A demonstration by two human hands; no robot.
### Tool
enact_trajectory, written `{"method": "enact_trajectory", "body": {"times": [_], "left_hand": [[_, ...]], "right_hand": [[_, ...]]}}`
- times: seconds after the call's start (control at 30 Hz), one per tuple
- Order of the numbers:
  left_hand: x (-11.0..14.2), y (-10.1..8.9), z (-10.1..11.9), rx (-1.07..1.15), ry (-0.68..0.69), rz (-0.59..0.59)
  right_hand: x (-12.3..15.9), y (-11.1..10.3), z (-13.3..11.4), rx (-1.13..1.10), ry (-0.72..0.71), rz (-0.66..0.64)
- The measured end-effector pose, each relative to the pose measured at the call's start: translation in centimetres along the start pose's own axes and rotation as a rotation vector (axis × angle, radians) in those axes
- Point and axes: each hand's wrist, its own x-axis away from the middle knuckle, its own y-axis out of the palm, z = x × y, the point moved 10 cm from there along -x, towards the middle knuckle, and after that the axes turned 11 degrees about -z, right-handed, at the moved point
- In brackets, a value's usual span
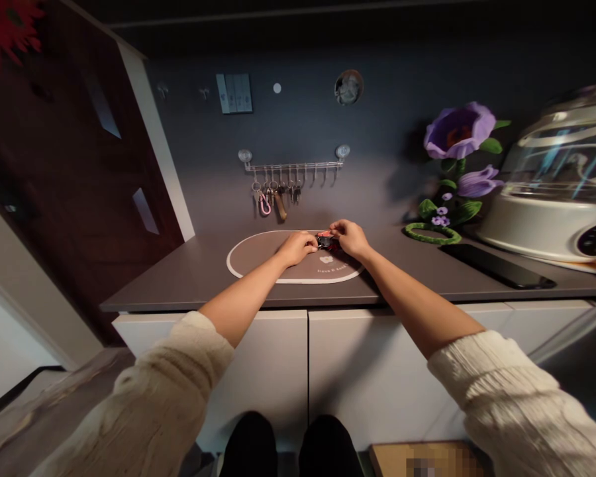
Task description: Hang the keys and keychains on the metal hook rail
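Observation:
A small black-and-red bundle [326, 241], which looks like a bunch of keys, rests low over the oval brown mat [258, 255] with its pale rim. My left hand [298, 248] pinches the bundle's left edge, fingers closed. On its other side, the closed fingers of my right hand [346, 237] hold its upper right part, where red shows. Fingers cover some of the bundle, so its exact parts cannot be made out.
Behind the mat, a clear hook rail [295, 166] carries several keys and a pink carabiner [264, 205]. To the right are a purple artificial flower [459, 132], a black phone [499, 265] and a white appliance [551, 218]. The counter's front edge [203, 305] lies beneath my forearms.

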Motion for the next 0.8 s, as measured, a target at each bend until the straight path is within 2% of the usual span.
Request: {"method": "enact_trajectory", "body": {"times": [0.27,0.6,0.8], "left_hand": [[0.5,-0.5,-0.1,0.003,0.014,-0.032],[1.8,-2.2,-2.7,0.000,-0.060,-0.045],[2.7,-3.2,-4.1,-0.022,-0.131,-0.007]], "right_hand": [[-0.3,-0.6,1.4,-0.081,0.028,0.062],[-0.2,-0.9,1.6,-0.058,0.061,0.076],[-0.1,-0.6,1.4,-0.037,0.049,0.040]]}}
